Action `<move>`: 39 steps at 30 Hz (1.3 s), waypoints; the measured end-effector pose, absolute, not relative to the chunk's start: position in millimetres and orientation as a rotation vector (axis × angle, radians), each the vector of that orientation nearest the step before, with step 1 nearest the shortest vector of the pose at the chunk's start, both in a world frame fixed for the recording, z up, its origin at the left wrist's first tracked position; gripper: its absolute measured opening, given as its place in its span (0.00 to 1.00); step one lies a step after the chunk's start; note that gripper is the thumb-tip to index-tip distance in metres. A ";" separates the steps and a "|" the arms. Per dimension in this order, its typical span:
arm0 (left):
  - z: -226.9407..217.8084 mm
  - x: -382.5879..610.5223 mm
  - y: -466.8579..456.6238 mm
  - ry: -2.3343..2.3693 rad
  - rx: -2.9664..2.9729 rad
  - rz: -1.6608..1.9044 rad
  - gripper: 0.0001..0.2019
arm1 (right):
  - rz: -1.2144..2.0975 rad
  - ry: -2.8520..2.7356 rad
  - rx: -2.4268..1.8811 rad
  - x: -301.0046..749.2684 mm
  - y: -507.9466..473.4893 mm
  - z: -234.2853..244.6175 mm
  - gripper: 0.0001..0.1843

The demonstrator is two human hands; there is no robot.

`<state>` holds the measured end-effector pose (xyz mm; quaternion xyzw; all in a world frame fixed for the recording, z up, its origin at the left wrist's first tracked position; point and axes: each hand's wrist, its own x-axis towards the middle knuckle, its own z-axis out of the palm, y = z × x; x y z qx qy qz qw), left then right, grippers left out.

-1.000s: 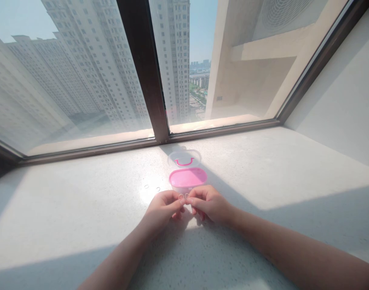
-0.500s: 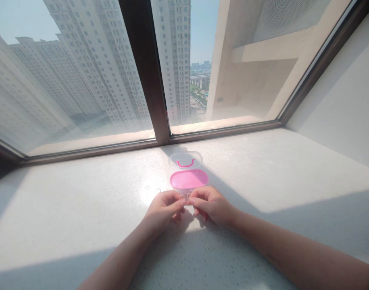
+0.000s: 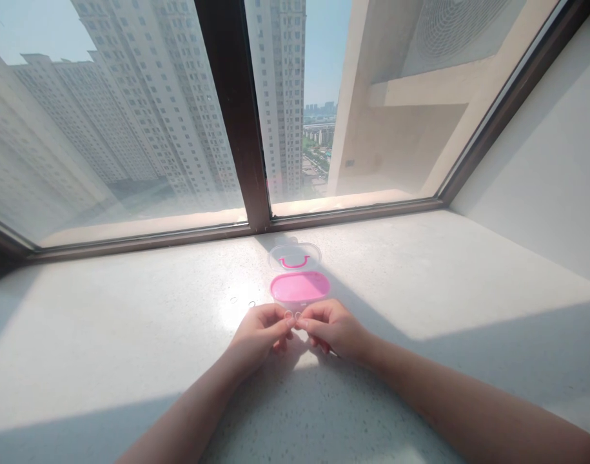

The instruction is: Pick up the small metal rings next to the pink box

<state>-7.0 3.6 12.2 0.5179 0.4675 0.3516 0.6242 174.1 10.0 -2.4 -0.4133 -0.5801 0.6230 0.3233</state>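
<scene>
Both hands are pinching small clear rings together.
Left hand (image 3: 258,332) and right hand (image 3: 334,327) are each gripping a ring (image 3: 289,315) just before the open pink box (image 3: 300,287) on the surface (image 3: 130,348); keeping fingertips steady should help.

Pale speckled stone window sill (image 3: 106,361): all items are borne on it.

Small oval pink plastic box (image 3: 300,287): set at mid-sill, just beyond the two hands. Clear plastic lid with pink handle (image 3: 295,256): laid open directly behind the box, touching its far edge, between the box and the window.

Left hand (image 3: 258,332) and right hand (image 3: 334,325): placed side by side before the box, fingertips met. Two small clear rings (image 3: 293,315): pinched between those fingertips, next to each other.

Two further small loose rings (image 3: 242,301): laid on the sill left of the box, just beyond the left hand.

Dark brown window frame (image 3: 236,122): its upright post is stood behind the lid; its lower rail is run along the sill's far edge.

White side wall (image 3: 546,161): found at the sill's right end.
</scene>
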 end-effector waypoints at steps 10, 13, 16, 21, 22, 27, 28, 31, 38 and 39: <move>11.7 -7.8 3.9 1.050 1.209 0.800 0.12 | 1.370 -1.523 -1.047 170.4 3.1 -7.2 0.12; 10.9 -7.4 3.2 1.051 1.218 0.808 0.12 | 1.423 -1.470 -1.045 172.3 4.2 -9.5 0.11; 8.3 -7.9 3.5 1.051 1.239 0.815 0.13 | 1.438 -1.474 -1.022 173.5 4.8 -12.1 0.11; 5.2 -9.5 5.0 1.042 1.228 0.822 0.14 | 1.486 -1.492 -1.010 176.1 4.8 -11.5 0.12; 5.2 -9.7 5.1 1.039 1.224 0.824 0.14 | 1.497 -1.477 -1.007 176.9 4.6 -10.5 0.12; 7.7 -9.8 4.9 1.046 1.189 0.806 0.14 | 1.514 -1.488 -0.986 179.4 0.5 -6.2 0.10; 8.3 -9.8 4.8 1.051 1.180 0.803 0.14 | 1.530 -1.489 -0.983 179.3 -0.5 -5.9 0.10; 9.3 -9.5 5.0 1.059 1.174 0.801 0.13 | 1.573 -1.479 -0.979 178.2 -1.9 -5.7 0.09; 7.8 -9.6 5.1 1.042 1.185 0.799 0.13 | 1.614 -1.456 -0.967 177.7 1.7 -6.5 0.10; 7.7 -9.8 5.0 1.041 1.183 0.798 0.13 | 1.620 -1.454 -0.967 177.8 2.2 -6.8 0.10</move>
